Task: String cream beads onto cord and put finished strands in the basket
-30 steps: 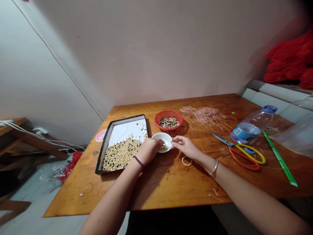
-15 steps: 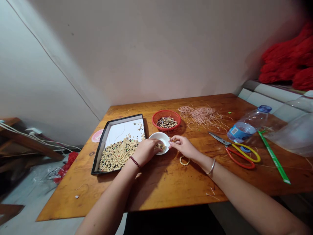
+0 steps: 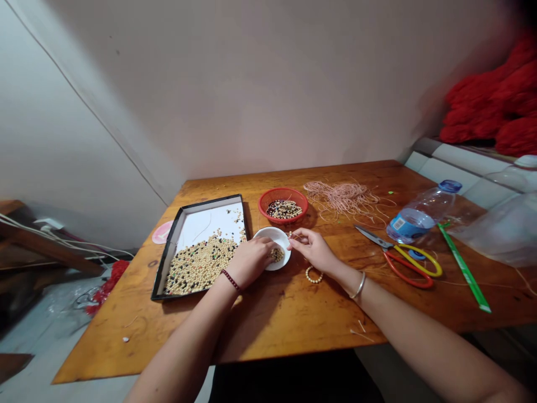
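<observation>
Nearest, on the inner side of the right forearm, lie cut thread ends [image 3: 361,334]; they could cling to a sleeve or wrist and get dragged along. Just nearer than the right hand [image 3: 314,249] sits a beaded ring [image 3: 314,275], which that palm could nudge if it dropped. The left hand [image 3: 250,258] dips its fingers into the white bowl [image 3: 284,262], at the beads [image 3: 276,254]; whether it grips any I cannot tell. Pressing on the rim could tip the bowl and spill them. The right fingertips, pinched at the far side of the rim, seem to hold a thin strand [image 3: 293,234]; a loosened pinch might let it slip. Left of the left hand, the tray [image 3: 158,280] could be jogged by that forearm. Beyond both hands, the red basket [image 3: 262,215] stands close enough for a knuckle to bump.
</observation>
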Motion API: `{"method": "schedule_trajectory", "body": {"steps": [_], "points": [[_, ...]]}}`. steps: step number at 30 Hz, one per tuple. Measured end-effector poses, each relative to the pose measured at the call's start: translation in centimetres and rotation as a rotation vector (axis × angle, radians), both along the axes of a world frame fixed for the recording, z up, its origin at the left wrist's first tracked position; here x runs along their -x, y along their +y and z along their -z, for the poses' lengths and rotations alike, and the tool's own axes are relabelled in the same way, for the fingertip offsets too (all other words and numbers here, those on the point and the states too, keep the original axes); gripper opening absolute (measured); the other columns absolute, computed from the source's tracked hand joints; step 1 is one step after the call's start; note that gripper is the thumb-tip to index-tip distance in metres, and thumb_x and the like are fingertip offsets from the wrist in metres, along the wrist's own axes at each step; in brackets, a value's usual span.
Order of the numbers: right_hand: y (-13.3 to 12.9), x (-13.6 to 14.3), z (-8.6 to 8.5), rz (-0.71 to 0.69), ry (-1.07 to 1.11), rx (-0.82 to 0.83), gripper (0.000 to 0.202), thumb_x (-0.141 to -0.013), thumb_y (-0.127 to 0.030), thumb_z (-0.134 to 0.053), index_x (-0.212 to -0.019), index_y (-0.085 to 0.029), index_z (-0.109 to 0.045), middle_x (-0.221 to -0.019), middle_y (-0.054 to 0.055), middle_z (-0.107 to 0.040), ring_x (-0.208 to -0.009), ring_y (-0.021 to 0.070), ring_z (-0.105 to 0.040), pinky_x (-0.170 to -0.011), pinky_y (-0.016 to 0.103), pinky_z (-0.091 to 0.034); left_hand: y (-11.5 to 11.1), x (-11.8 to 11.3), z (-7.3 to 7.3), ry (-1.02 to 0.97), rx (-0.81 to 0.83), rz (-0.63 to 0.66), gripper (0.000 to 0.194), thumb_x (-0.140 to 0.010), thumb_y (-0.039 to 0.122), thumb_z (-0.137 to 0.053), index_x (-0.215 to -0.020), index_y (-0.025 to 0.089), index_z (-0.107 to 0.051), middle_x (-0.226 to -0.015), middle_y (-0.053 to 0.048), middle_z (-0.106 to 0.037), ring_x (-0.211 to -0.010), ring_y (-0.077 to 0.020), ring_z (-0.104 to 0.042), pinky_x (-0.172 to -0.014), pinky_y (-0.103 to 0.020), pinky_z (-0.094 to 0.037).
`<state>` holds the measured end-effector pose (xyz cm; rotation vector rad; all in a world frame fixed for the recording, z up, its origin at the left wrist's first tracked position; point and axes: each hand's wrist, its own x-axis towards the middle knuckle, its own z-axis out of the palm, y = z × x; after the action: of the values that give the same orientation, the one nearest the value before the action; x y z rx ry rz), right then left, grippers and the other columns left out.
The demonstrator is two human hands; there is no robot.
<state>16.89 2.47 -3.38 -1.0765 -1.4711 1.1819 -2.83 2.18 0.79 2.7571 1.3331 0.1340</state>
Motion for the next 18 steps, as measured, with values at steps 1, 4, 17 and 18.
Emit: {"method": "schedule_trajectory", "body": {"steps": [1,4,17,18], "points": [[0.0,0.0,0.0,0.016,0.000,-0.010,0.025,-0.077,-0.042,-0.062,-0.086,-0.019,-0.056,-0.080,0.007,-0.071,-0.078,0.0198,-0.068,-0.071,0.032,-0.052,0.0,-0.1,0.0,0.005,0.002,-0.002,0.028,-0.087,0.024,-0.054,-0.113,0.024,-0.062,-0.107,-0.006,-0.065,-0.098,-0.0226,-0.061,-0.080,-0.030,-0.048],[0.0,-0.1,0.0,0.077,0.019,-0.039,0.027,-0.078,-0.044,-0.062,-0.086,-0.019,-0.055,-0.083,0.008,-0.071,-0.082,0.0209,-0.068,-0.070,0.031,-0.052,-0.1,-0.2,-0.1,0.018,0.008,-0.009,0.024,-0.088,0.024,-0.051,-0.109,0.025,-0.063,-0.107,-0.005,-0.065,-0.095,-0.0220,-0.062,-0.078,-0.030,-0.048],[0.9,-0.3,1.0,0.170,0.067,-0.088,0.031,-0.076,-0.048,-0.063,-0.079,-0.018,-0.054,-0.077,0.006,-0.066,-0.079,0.0217,-0.070,-0.070,0.032,-0.055,-0.3,-0.5,-0.1,0.081,0.021,-0.056,0.025,-0.092,0.034,-0.044,-0.099,0.022,-0.066,-0.089,-0.009,-0.068,-0.081,-0.0220,-0.065,-0.072,-0.031,-0.048],[1.0,-0.3,1.1,0.160,0.065,-0.077,0.030,-0.075,-0.047,-0.063,-0.078,-0.018,-0.054,-0.077,0.007,-0.066,-0.079,0.0217,-0.070,-0.069,0.032,-0.055,-0.3,-0.5,-0.1,0.082,0.023,-0.057,0.025,-0.092,0.033,-0.045,-0.098,0.022,-0.066,-0.089,-0.009,-0.068,-0.080,-0.0219,-0.065,-0.071,-0.031,-0.048]]}}
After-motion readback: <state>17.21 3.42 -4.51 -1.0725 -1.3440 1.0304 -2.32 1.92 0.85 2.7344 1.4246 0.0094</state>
